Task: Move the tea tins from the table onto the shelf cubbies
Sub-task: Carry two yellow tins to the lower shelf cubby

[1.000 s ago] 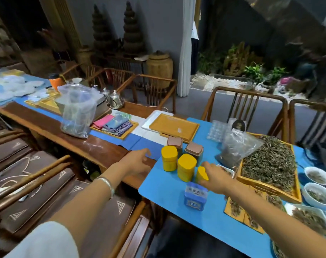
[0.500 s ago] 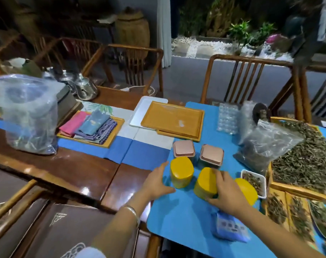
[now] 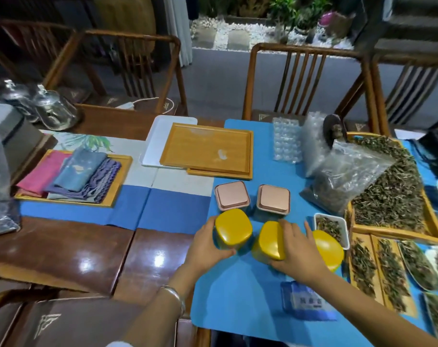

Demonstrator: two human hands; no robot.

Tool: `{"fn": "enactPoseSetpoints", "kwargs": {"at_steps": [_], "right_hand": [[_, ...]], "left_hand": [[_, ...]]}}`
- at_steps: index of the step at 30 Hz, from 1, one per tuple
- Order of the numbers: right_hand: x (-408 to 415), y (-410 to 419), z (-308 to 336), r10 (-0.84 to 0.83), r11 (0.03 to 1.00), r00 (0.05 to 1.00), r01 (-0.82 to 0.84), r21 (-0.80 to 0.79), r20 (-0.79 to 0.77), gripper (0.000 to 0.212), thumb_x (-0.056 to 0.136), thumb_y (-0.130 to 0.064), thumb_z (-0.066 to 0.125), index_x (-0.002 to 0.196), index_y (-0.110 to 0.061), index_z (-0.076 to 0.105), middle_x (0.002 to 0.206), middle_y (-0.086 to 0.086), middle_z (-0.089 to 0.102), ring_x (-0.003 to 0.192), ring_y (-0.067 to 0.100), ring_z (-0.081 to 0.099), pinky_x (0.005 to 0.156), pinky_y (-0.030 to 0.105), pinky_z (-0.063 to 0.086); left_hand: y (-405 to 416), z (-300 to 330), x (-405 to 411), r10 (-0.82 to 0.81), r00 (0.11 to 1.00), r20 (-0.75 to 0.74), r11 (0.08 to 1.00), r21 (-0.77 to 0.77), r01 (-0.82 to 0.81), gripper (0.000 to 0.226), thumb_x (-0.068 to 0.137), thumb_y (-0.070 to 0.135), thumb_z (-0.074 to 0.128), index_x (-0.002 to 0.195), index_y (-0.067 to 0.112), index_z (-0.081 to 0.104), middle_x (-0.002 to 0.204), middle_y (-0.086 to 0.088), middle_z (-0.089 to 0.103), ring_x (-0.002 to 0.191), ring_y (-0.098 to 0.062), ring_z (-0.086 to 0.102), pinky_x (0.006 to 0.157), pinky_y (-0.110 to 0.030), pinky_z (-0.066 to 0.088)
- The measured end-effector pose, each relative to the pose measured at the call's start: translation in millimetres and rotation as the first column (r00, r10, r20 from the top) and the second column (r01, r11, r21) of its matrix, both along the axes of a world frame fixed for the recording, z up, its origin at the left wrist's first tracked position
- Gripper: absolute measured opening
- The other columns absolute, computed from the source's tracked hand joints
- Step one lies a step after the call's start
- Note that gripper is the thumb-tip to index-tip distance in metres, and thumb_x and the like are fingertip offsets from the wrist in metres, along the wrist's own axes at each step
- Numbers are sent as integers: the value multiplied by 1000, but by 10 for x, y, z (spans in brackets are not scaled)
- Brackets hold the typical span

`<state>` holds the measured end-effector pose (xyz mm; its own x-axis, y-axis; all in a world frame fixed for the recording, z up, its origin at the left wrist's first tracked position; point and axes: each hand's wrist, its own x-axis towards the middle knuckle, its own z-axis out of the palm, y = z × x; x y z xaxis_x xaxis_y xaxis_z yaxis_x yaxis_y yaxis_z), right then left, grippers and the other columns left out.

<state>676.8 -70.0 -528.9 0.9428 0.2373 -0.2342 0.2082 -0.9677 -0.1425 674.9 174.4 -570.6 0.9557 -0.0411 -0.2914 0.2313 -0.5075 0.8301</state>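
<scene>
Lifting both tins cleanly looks like the job in hand, and it would go best if each hand wraps well down the tin's wall rather than riding on the lid, since a lid may slip off under a pull. The left hand (image 3: pixel 207 244) curls round the left yellow tin (image 3: pixel 233 227), thumb at the near side and fingers reaching behind its left wall. The right hand (image 3: pixel 294 249) lies over the middle yellow tin (image 3: pixel 269 241), fingers draped across its top and right side, thumb low at the front; that grip looks pressed round the tin, though how firmly cannot be told. A third yellow tin (image 3: pixel 329 249) stands just beside the right hand, partly hidden by it.

All the tins are on the blue mat (image 3: pixel 238 296) on the bench. Two pink-lidded tins (image 3: pixel 232 195) stand just behind the yellow ones, close enough that a straight upward lift would be safer than a tilt backward. A small white dish of tea leaves (image 3: pixel 331 227) sits near the third tin, so the right hand should avoid swinging outward. No shelf cubbies are in view.

Both forearms reach forward from the lower edge, wrists roughly level, a bracelet (image 3: pixel 174 295) on the left wrist.
</scene>
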Motion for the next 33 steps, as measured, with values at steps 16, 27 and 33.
{"fn": "enactPoseSetpoints", "kwargs": {"at_steps": [16,27,33], "right_hand": [[8,-17,51,23,998,999,-24,51,34,98,65,-60,67,143,-13,30,125,5,52,114,26,52,101,36,36],[-28,-369,781,-279,692,957,257,675,-78,103,60,-42,85,142,-26,26,133,-5,41,120,15,44,98,34,42],[-345,-1166,1415,-424,330,882,361,872,-205,97,58,-43,88,133,-37,28,130,-8,47,115,12,54,96,40,51]], "left_hand": [[-108,28,21,13,1000,3,994,-111,-13,82,59,26,90,123,31,40,115,10,56,104,-9,55,74,-13,42],[-242,779,110,-57,998,-30,918,-395,40,100,33,63,88,119,47,42,121,19,56,110,1,57,86,-19,50],[-1209,1525,291,-226,970,92,821,-518,241,108,27,71,85,121,35,46,117,16,60,92,11,65,71,-12,53]]}}
